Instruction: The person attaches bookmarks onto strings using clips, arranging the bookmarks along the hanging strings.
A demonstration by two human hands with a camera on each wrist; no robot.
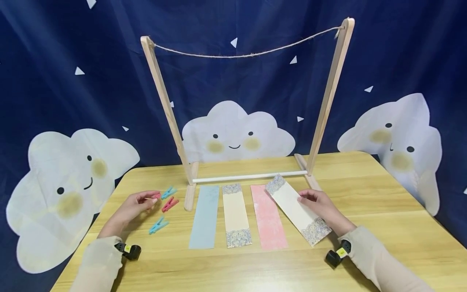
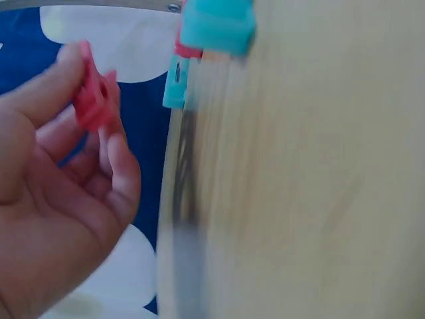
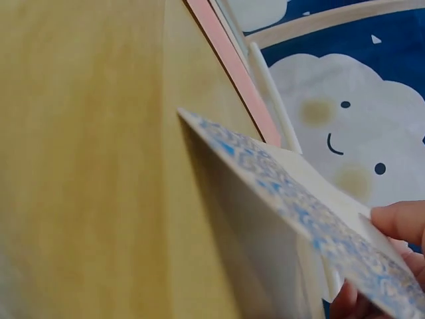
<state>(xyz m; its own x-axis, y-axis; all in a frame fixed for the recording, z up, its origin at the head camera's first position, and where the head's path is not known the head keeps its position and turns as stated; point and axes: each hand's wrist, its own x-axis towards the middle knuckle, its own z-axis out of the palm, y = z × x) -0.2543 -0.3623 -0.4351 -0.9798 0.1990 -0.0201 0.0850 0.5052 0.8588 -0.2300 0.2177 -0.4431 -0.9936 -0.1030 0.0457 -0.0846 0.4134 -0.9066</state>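
Left grip (8 o'clock from the centre of the head view): thumb and fingers pinch a red clip above the counter. Three more clips lie just beside this grip: an upper blue clip and a second red clip towards 3 o'clock, a lower blue clip at 4 o'clock.

Right grip (4 o'clock): thumb and fingers pinch a white strip by its right edge. The strip slants, its far end towards 11 o'clock and its near patterned end tilted off the counter; in the head view it overlaps the pink strip, though contact cannot be told.

Flat on the counter, side by side but apart, lie a blue strip at 7 o'clock, a cream strip at 6 and the pink strip at 5. Beyond them stands a wooden stand, its posts at 10 and 2 o'clock, a slack string at 12 and a white rod low between the posts. Behind hangs a blue cloth with white clouds.
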